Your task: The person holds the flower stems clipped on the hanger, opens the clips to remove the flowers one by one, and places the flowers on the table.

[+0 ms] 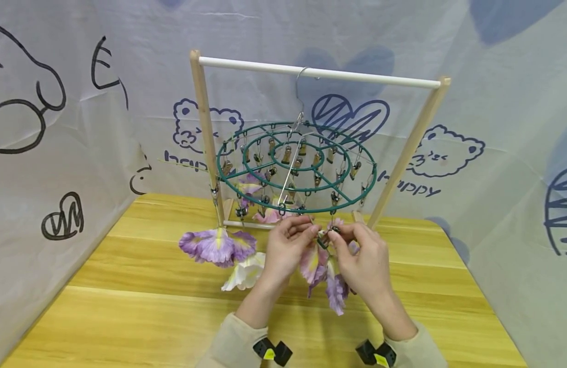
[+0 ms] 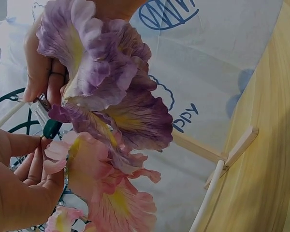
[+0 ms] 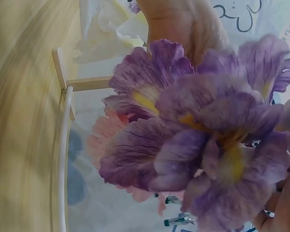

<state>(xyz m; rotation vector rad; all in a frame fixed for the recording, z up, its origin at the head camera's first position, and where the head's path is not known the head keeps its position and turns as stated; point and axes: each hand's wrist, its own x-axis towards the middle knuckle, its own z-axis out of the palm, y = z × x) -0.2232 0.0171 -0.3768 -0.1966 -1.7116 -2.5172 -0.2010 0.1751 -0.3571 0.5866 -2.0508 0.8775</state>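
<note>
Both hands meet below the front rim of a green round clip hanger (image 1: pixel 306 209). The left hand (image 1: pixel 285 250) pinches near a dark green-tipped clip (image 2: pixel 51 128), its thumb and forefinger at the clip's end. On the clip's other side the right hand (image 1: pixel 363 255) pinches with thumb and forefinger. A purple flower (image 1: pixel 336 289) and a pink flower (image 1: pixel 313 260) hang beneath the fingers. Purple petals (image 3: pixel 183 150) cover much of the right hand in the right wrist view. In the left wrist view pink petals (image 2: pixel 101 174) hang beside the left fingers.
The hanger hooks over a white bar (image 1: pixel 320 73) on a wooden frame (image 1: pixel 409 148). A purple flower (image 1: pixel 219 247) hangs at the left, a white flower (image 1: pixel 245 272) beside it. More small clips (image 1: pixel 355 170) dangle from the rings above a wooden table (image 1: pixel 140 306).
</note>
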